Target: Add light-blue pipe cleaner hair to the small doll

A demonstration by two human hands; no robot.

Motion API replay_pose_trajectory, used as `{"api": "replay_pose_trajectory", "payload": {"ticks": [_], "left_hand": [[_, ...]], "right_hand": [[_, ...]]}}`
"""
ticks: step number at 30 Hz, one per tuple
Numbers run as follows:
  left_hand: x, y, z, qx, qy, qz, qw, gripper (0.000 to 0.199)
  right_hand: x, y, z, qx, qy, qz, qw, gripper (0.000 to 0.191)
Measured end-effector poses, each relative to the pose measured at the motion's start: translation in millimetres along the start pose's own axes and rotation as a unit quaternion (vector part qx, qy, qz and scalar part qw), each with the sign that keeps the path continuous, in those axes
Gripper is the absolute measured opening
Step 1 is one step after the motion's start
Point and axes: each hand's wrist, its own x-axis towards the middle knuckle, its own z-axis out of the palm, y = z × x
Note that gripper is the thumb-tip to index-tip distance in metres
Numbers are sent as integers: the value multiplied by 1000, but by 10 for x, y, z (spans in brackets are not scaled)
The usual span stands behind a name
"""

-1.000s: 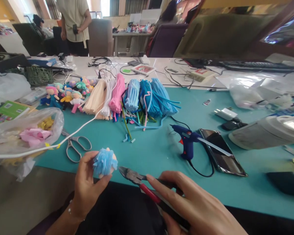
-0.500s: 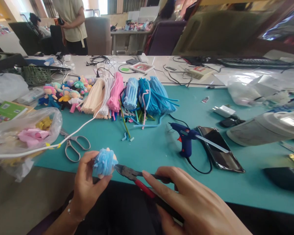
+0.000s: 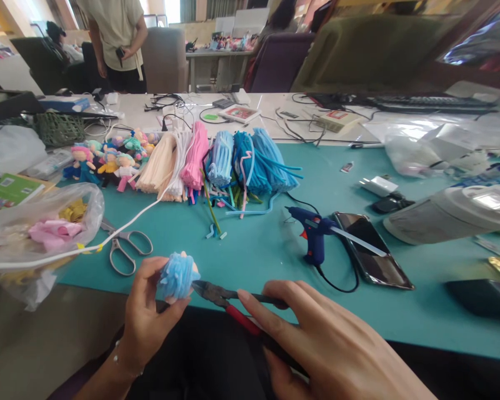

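Between the thumb and fingers of my left hand [image 3: 148,311] is a small doll head [image 3: 178,276] wrapped in fuzzy light-blue pipe cleaner, with a bit of pale peach showing at its edge. My right hand [image 3: 316,328] is closed around the handles of cutting pliers [image 3: 216,294], one handle showing red. Their dark jaws point left and reach the right side of the blue head; whether they bite on it I cannot make out. Grey-handled scissors [image 3: 129,244] lie on the green mat [image 3: 241,250] beyond my left hand.
Bundles of pipe cleaners [image 3: 220,158] and several small dolls [image 3: 125,166] stand behind. A blue glue gun [image 3: 314,233] with its cord, a phone [image 3: 373,250] and a white cup [image 3: 450,214] are at right. A plastic bag [image 3: 95,205] sits left. A person [image 3: 116,44] stands across the table.
My hands, the blue head and the pliers hold nearly the same pose. The view has shifted slightly. In the background, the standing person's arms have changed position.
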Motion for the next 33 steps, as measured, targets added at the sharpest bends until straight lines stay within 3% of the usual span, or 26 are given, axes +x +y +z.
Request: {"api": "replay_pose_trajectory", "payload": {"ticks": [11,20,33], "left_hand": [[-1,64,50,-3,23,-28,999,46],[67,-85,-97,50,-11,69,996,50],[94,-53,-71,68,-35,144,987,54]], "right_hand": [[88,-64,-98,-10,15,-1,1000,50],[32,-68,-58,-20,15,10,1000,52],[111,-88,-94,-27,10,6,1000,50]]}}
